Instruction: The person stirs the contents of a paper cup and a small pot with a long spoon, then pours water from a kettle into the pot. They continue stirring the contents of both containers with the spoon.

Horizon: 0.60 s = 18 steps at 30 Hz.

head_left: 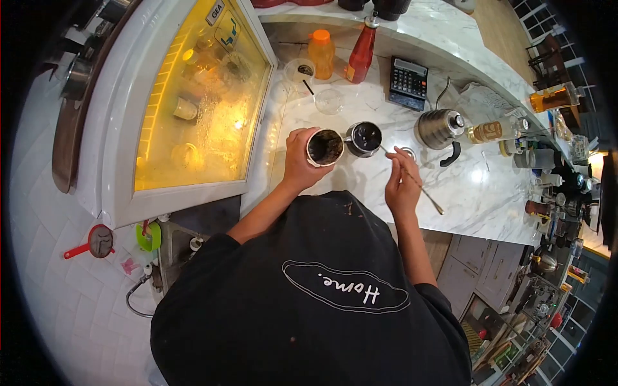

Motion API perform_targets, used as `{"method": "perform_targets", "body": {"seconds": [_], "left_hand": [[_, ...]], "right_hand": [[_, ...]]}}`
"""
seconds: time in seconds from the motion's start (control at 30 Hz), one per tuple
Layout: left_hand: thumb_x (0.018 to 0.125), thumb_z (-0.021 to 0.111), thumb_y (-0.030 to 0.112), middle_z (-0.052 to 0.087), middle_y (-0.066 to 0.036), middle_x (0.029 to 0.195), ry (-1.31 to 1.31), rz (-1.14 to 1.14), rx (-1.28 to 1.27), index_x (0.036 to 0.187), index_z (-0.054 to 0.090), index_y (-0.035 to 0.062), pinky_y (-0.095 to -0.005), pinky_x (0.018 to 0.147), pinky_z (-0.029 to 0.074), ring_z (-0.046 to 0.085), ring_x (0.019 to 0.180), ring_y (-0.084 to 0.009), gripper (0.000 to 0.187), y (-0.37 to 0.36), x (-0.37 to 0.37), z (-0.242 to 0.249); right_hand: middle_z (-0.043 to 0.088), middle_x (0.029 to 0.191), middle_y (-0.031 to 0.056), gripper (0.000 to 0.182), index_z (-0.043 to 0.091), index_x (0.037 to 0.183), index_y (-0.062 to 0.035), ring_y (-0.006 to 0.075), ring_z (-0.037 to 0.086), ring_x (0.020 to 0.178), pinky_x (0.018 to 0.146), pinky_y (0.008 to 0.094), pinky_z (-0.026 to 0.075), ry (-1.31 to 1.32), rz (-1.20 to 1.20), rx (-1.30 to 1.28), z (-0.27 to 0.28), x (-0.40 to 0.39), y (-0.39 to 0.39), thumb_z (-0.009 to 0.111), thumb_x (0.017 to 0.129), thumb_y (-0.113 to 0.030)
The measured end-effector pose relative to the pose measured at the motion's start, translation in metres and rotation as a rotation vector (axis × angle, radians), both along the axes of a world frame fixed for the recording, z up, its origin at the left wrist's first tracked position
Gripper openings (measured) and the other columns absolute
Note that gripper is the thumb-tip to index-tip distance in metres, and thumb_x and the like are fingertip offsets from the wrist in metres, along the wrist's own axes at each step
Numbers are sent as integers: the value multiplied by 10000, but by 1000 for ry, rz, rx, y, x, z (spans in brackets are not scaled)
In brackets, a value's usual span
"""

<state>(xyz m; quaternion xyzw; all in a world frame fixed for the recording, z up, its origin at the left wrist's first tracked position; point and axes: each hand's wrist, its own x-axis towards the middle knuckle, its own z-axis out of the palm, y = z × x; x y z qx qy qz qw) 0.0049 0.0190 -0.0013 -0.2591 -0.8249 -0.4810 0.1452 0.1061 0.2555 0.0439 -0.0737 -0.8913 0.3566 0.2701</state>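
Observation:
My left hand (298, 161) is wrapped around a round, light-rimmed container (326, 147) with dark contents, its mouth facing up toward me. Just right of it, a small metal cup (364, 139) holding something dark stands on the marble counter (335, 182); the two rims are close together. Between the fingers of my right hand (402, 181) is a thin long-handled spoon (426, 191). One end of the spoon reaches the right rim of the metal cup, and the other points down and right. Whether its tip dips into the dark contents is hard to see.
A glass-fronted fridge (212, 122) stands at the left. Behind the cups are a clear lid (329, 101), an orange-capped bottle (320, 56), a red bottle (362, 53) and a calculator (408, 82). A steel kettle (439, 128) and a labelled bottle (487, 132) are to the right.

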Motion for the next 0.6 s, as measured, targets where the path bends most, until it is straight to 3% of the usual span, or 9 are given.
{"method": "perform_targets", "body": {"seconds": [0.1,0.33,0.43,0.6], "left_hand": [[581,919,126,628,-118,1256,-14,-5,21,1304,564,99,-463,1031,422,551,1191,-364,806,4,-1,-4],[601,936,120,623,-126,1244,-57,-3,36,1309,553,82,-451,1018,454,565,1187,-360,806,3,2,-1],[661,957,104,618,-150,1247,-108,-21,51,1330,525,42,-405,996,526,634,1165,-305,798,3,3,-2],[696,975,134,657,-129,1217,-148,-37,86,1319,521,42,-371,952,561,687,1100,-245,777,9,3,-4]], "right_hand": [[726,1187,183,133,712,1108,-61,346,678,1106,950,423,519,42,26,40,-10,-6,-4,645,995,-35],[728,1164,181,133,715,1107,-54,340,677,1103,931,420,524,58,-24,26,-8,0,-1,643,997,-37],[733,1151,174,129,721,1096,-54,332,679,1105,937,420,528,54,6,19,-6,4,-5,645,994,-34],[736,1144,168,127,721,1094,-49,327,681,1105,926,420,527,58,-8,6,-9,-3,-9,646,993,-32]]}}
